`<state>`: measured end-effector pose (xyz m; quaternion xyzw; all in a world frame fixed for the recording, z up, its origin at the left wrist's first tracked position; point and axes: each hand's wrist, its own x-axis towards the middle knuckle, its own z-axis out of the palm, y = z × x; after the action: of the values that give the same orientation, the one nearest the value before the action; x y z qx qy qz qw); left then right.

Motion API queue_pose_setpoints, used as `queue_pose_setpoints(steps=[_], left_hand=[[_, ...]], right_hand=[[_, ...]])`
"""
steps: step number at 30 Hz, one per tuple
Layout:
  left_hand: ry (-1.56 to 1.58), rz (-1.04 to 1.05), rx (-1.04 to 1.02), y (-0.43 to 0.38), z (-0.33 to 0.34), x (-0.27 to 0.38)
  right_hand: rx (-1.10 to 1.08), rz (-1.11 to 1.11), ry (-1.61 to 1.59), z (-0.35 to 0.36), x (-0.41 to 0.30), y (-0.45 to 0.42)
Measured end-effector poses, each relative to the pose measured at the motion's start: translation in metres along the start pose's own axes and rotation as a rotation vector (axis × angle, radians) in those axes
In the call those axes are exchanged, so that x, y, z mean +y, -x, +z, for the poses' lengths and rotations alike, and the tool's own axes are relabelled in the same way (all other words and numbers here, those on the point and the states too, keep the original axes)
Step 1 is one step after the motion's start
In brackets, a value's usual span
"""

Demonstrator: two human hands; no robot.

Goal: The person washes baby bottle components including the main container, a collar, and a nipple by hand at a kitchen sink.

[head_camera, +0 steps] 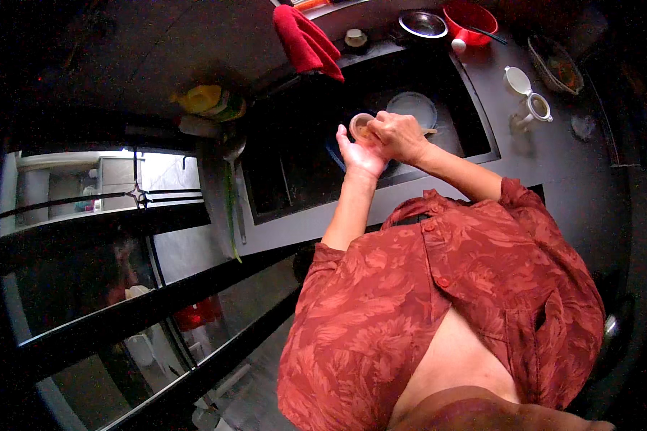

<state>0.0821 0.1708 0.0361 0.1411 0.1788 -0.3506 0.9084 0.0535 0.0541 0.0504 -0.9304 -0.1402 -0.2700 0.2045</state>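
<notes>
Over the dark sink (477, 116), my left hand (362, 153) supports a small clear cup (360, 123) from below, its thumb raised at the side. My right hand (400, 134) is at the cup's right edge with its fingers curled at the opening; whether they grip something inside is hidden. Something orange-brown shows in the cup. Behind my right hand, a round whitish bowl (413, 108) sits in the sink. A light wooden-looking handle end (429, 131) shows beside that hand. Part of a blue rim lies under my left hand.
A red cloth (307, 43) hangs at the sink's back edge. A metal bowl (423, 24), red colander (470, 24), open-lidded jar (539, 106) and woven basket (555, 67) stand behind and right. Left of the sink lie a ladle (237, 153), a green onion stalk (229, 215) and a yellow packet (207, 101).
</notes>
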Motion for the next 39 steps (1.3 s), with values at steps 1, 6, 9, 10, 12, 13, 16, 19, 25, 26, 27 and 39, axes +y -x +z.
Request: queue_pose_setpoints(steps=[1,6,9,10,12,13,16,19,25,26,27,39], left_hand=[[-0.032,0.007,0.022,-0.002,-0.001,0.0],[-0.095,0.025,-0.002,-0.009,-0.005,0.0],[-0.099,0.07,0.054,-0.008,-0.003,-0.002],[-0.111,0.085,0.059,-0.011,-0.005,-0.002],[-0.12,0.101,0.066,-0.011,-0.006,-0.002],[-0.123,0.097,0.065,-0.011,-0.007,-0.001],[-0.119,0.071,0.051,-0.012,-0.01,-0.002],[-0.121,0.057,0.046,-0.01,-0.007,-0.004],[-0.094,0.041,-0.001,-0.016,-0.022,-0.002],[-0.085,0.028,-0.013,-0.017,-0.02,-0.003],[-0.085,0.026,-0.012,-0.017,-0.019,-0.005],[-0.167,0.026,0.125,-0.012,-0.007,-0.015]], right_hand=[[-0.009,0.002,0.002,0.001,0.0,0.0],[-0.039,0.009,0.015,-0.004,-0.003,-0.001],[-0.041,0.019,0.015,-0.007,-0.006,0.0],[-0.04,0.023,0.015,-0.007,-0.006,0.0],[-0.041,0.025,0.015,-0.007,-0.006,-0.001],[-0.058,0.02,0.037,-0.007,-0.007,-0.001],[-0.055,0.007,0.04,-0.007,-0.007,0.0],[-0.044,-0.008,0.018,-0.007,-0.005,0.0],[-0.077,-0.025,0.008,0.0,-0.002,0.002],[-0.084,-0.021,0.001,0.001,0.0,0.002],[-0.085,-0.018,0.001,0.001,0.001,0.003],[0.055,-0.158,-0.081,0.005,0.005,0.004]])
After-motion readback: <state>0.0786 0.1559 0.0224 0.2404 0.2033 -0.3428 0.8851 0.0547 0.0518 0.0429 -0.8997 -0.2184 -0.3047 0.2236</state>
